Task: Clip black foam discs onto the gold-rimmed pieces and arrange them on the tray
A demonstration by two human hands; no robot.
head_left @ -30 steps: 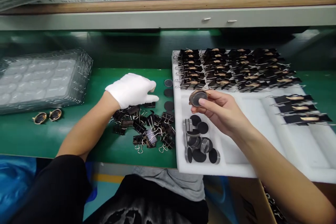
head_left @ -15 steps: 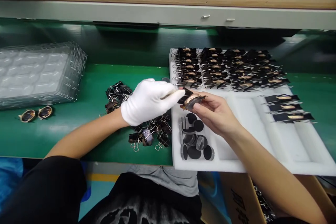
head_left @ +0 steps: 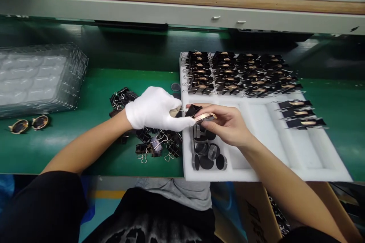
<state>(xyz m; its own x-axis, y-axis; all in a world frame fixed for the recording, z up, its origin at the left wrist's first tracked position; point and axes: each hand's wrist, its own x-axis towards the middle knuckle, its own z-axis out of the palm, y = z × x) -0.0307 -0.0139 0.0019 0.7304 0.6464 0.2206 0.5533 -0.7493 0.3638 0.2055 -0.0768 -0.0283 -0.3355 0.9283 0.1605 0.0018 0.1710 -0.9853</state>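
A gold-rimmed round piece, like a watch case point(head_left: 203, 117), is held in the air over the front left of the white foam tray point(head_left: 228, 175). My bare right hand point(head_left: 226, 123) is closed on its right side, thumb below and fingers above. A black binder clip point(head_left: 193, 110) sits at its upper left edge, wire handle pointing left. My white-gloved left hand point(head_left: 156, 109) presses its thumb against the case's left end; the other fingers are curled by the wire handle, partly hidden. Below lie several black-faced discs point(head_left: 207, 161) in a tray compartment.
Rows of clipped gold-rimmed pieces point(head_left: 226, 70) fill the tray's back; three more stand at its right point(head_left: 303, 113). Loose binder clips point(head_left: 148, 147) lie left of the tray. Further left are clear plastic trays point(head_left: 42, 78) and two loose gold-rimmed pieces point(head_left: 40, 122). A cardboard box point(head_left: 256, 212) stands below.
The watch case has tipped, so its gold edge shows more. My left thumb has moved off the binder clip onto the case, and thumb and forefinger have parted. The view has shifted slightly.
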